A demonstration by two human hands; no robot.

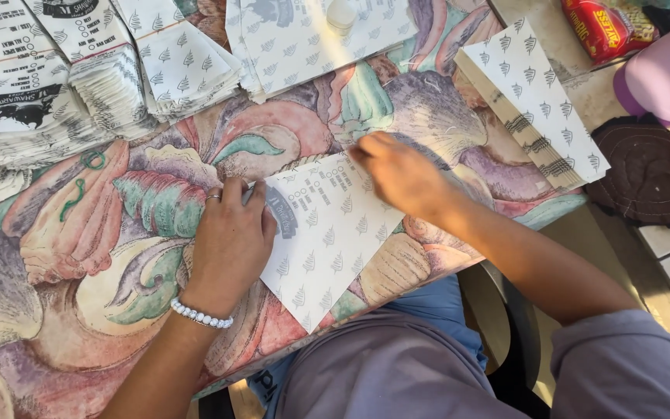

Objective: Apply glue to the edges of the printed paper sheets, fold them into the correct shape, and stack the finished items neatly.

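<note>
near the front edge of the flowered surface (79, 233) the left hand (230, 244) lies open and flat on a printed paper sheet (327, 233) while the right hand (401, 174), open, presses its far corner, so uneven pressure might skew any crease.
</note>
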